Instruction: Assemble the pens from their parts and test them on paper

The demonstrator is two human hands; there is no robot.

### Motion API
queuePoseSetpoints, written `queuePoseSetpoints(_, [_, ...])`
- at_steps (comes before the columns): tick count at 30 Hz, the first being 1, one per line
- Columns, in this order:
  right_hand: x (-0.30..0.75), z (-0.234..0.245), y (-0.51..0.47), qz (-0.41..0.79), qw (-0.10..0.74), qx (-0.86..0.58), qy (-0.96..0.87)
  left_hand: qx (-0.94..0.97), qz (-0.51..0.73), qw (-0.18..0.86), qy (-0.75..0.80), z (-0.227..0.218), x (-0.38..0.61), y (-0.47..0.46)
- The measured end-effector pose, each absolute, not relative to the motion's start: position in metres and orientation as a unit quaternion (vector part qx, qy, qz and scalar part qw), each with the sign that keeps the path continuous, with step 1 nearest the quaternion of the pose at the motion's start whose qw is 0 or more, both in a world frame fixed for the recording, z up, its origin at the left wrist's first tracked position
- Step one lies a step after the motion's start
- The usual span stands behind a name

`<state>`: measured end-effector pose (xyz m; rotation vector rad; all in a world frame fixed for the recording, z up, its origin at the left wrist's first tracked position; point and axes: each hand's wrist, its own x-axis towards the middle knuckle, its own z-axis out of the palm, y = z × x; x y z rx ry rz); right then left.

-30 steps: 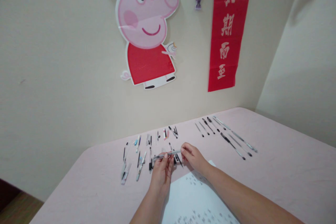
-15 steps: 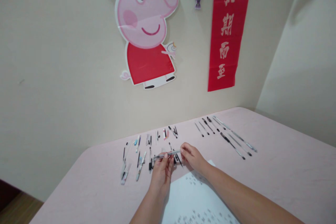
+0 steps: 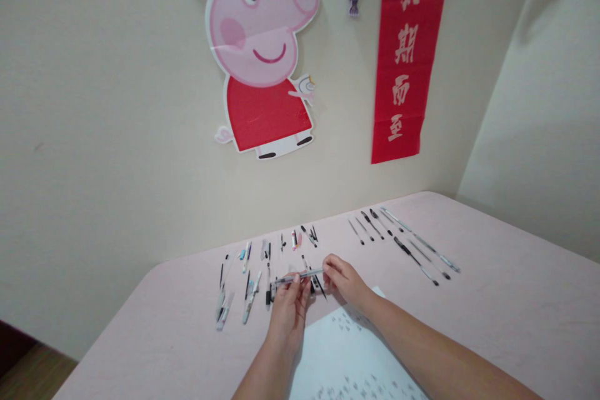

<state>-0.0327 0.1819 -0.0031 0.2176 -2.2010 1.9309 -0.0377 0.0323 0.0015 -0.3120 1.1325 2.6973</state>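
Observation:
A slim clear pen [image 3: 310, 273] lies level between my hands, above the table. My left hand [image 3: 289, 307] is closed on its left part, thumb on top. At its right end, the fingertips of my right hand [image 3: 344, 279] pinch the tip. Beneath and behind the pen lie dark pen parts [image 3: 320, 287], partly covered by my left hand. A white sheet with small scattered marks [image 3: 347, 356] lies under my forearms.
Groups of taken-apart pen pieces [image 3: 250, 297] spread over the pink tabletop [image 3: 154, 331] to the left. Whole pens [image 3: 416, 259] lie in slanting rows at the right. The wall behind carries a pig cutout [image 3: 269, 112] and a red banner [image 3: 403, 87].

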Motion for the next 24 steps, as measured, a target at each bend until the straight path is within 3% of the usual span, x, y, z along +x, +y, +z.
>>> queuePoseSetpoints(24, [-0.0351,-0.0082,0.1836,0.599,0.125,0.069,-0.788,-0.092,0.904,0.109,0.402,0.0037,-0.0371,0.0330])
